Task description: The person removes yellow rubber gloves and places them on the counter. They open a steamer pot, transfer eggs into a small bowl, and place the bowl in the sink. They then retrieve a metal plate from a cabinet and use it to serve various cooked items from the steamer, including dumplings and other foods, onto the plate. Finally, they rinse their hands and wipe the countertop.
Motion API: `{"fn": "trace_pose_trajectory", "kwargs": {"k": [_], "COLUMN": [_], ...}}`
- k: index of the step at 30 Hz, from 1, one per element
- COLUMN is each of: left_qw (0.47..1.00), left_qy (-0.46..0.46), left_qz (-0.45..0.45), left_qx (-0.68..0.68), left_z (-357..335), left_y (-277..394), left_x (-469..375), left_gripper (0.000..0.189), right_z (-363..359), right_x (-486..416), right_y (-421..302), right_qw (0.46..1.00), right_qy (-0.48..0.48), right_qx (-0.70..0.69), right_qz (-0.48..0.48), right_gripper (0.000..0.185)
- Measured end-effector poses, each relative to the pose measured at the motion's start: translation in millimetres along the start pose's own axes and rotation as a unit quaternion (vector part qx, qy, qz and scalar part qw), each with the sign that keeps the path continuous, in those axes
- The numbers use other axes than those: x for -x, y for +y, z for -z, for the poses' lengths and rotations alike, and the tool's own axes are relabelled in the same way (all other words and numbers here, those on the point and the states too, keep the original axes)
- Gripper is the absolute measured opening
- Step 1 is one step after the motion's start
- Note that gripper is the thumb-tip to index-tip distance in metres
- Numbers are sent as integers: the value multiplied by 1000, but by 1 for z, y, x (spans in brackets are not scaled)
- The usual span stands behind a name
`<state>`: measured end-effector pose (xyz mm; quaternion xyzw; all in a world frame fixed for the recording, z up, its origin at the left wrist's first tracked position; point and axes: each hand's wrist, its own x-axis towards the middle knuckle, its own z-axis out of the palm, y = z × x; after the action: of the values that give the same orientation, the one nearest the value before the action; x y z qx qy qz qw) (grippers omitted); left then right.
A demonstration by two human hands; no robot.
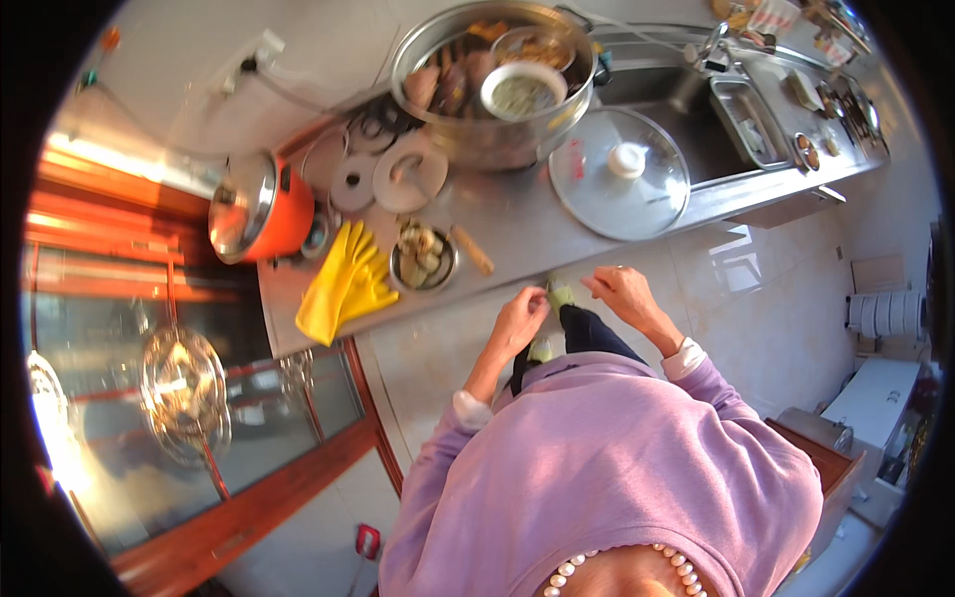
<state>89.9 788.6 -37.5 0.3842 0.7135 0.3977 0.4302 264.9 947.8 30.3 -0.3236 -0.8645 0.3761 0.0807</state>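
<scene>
Both of my hands are in the air just off the counter's front edge. My left hand [521, 317] has its fingers curled inward, and whether it holds something small cannot be told. Level with it, my right hand [619, 291] is loosely bent, with no object visible in it. Nearest on the steel counter [500, 216] are a brown-handled tool [472, 250] and a metal bowl of cut food pieces [423, 257]. Yellow rubber gloves [347, 283] lie left of the bowl. A glass lid with a white knob [625, 160] rests flat beside the sink.
A large steel pot [515, 142] with food and bowls inside stands at the back. An orange pot [261, 209] and several round lids [410, 172] sit at the left. The sink [649, 86] holds a metal basket [750, 123]. A wood-framed glass door [254, 530] is at the left.
</scene>
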Motion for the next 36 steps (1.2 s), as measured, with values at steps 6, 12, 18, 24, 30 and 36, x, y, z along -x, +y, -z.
{"fn": "trace_pose_trajectory", "kwargs": {"k": [6, 12, 18, 24, 30, 36], "left_qw": [999, 988, 977, 943, 887, 806], "left_qy": [-34, -116, -181, -280, -398, -541], "left_qz": [15, -31, -25, -82, -158, -141], "left_qx": [-40, -93, -109, -159, -174, -195], "left_z": [-26, -50, -79, -145, -262, -392], "left_y": [-17, -19, -14, 7, 51, 90], "left_x": [50, 63, 64, 69, 103, 188], "left_gripper": [33, 36, 38, 38, 34, 36], "right_z": [-51, -57, -45, -34, -36, -47], "right_x": [54, 108, 173, 276, 455, 640], "right_y": [-19, -17, 4, 44, 82, 105], "right_qw": [999, 997, 993, 955, 838, 685], "right_qy": [36, 71, 87, 202, 380, 522], "right_qx": [-18, -36, 2, -70, -85, -76], "right_qz": [19, -8, -85, -206, -382, -502], "right_gripper": [25, 16, 25, 18, 16, 19]}}
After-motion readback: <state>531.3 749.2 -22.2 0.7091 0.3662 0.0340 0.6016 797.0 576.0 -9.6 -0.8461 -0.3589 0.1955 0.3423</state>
